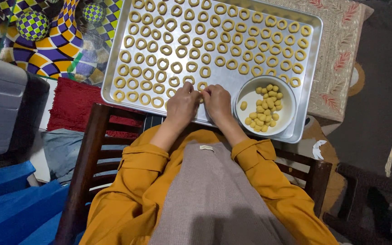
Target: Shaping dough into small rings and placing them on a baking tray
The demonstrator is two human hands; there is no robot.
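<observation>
Fingers (199, 94) of both hands curled together, tips meeting over a small piece of yellow dough (201, 96), mostly hidden between them; can't tell if either hand truly pinches it. Left hand (182, 105) and right hand (217, 102) side by side, touching at the fingertips, both resting at the near edge of the metal baking tray (311, 68).

Dough piece sits right at the fingertips, in the near row, just below the last ring-shaped dough pieces (205, 45), which fill most of the tray in rows.

Just right of the right hand: white bowl (249, 96) standing in the tray's near right corner, holding small yellow dough balls (264, 109).

Sleeves mustard-orange, over a grey-beige garment. Tray lies on a cloth with pink leaf pattern (339, 59). Dark wooden chair frame (89, 149) under the arms. Red rug (71, 104) to the left, purple-yellow checkered fabric (55, 41) at upper left, blue material (14, 199) lower left.
</observation>
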